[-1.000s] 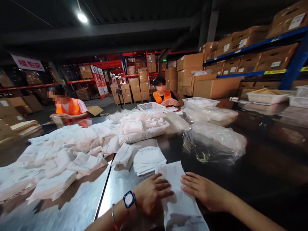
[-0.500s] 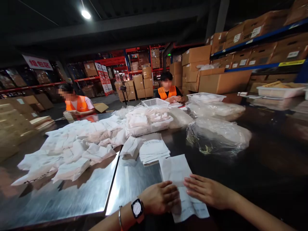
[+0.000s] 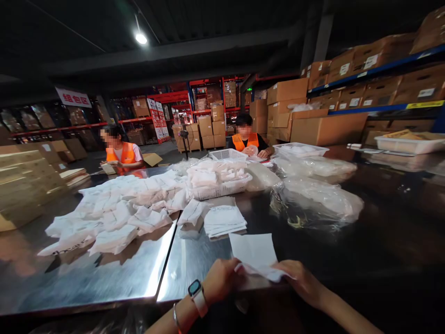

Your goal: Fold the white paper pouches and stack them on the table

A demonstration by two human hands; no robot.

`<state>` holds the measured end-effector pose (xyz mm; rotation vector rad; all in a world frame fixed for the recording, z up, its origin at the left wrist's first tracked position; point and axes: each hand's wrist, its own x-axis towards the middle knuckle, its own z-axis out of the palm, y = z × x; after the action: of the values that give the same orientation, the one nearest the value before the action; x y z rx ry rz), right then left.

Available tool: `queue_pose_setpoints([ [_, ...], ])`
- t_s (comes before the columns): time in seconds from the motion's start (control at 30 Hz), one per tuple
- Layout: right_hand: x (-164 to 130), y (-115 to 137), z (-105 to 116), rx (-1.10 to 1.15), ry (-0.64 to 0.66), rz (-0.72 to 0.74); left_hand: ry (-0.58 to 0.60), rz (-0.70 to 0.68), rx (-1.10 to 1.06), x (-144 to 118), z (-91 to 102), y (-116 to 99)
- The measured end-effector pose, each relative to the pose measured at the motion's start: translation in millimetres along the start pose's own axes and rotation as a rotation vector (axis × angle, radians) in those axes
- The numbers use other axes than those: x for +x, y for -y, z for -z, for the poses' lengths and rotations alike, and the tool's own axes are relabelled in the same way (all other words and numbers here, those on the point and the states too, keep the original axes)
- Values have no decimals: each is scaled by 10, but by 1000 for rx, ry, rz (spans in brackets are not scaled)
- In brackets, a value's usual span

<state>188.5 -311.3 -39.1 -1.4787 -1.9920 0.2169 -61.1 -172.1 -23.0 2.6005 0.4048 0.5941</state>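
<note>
A white bag (image 3: 255,248) lies at the near edge of the dark table, its near part lifted and folded up between my hands. My left hand (image 3: 224,276), below a wrist with a watch, is closed on the bag's left near corner. On the other side my right hand (image 3: 301,278) pinches the right near corner. The fingertips are partly hidden by the fabric. Just beyond the bag sits a stack of flat white bags (image 3: 225,220) with dark print, beside a folded white bag (image 3: 191,213).
A heap of filled white bags (image 3: 114,208) covers the left table. Behind the stack stands a white basket (image 3: 222,189) full of bags. Clear plastic bags (image 3: 320,197) lie to the right. Two people in orange vests (image 3: 125,157) (image 3: 247,141) work across the table.
Both hands went from lying over the flat bag to gripping its near corners. The bag's near part is now raised and folded. The view has shifted slightly.
</note>
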Motion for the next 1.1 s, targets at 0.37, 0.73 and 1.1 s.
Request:
queue_pose_setpoints([
  [0.37,229,152,-205,106,-408,-625,-289,415,-347,31,-280,-126],
  [0.73,391,-7,-276,-135,-433,-667,-190,685,104,161,-210,-187],
  [1.1,459,219,-279,-514,-192,-803,-39,67,381,497,-125,-540],
])
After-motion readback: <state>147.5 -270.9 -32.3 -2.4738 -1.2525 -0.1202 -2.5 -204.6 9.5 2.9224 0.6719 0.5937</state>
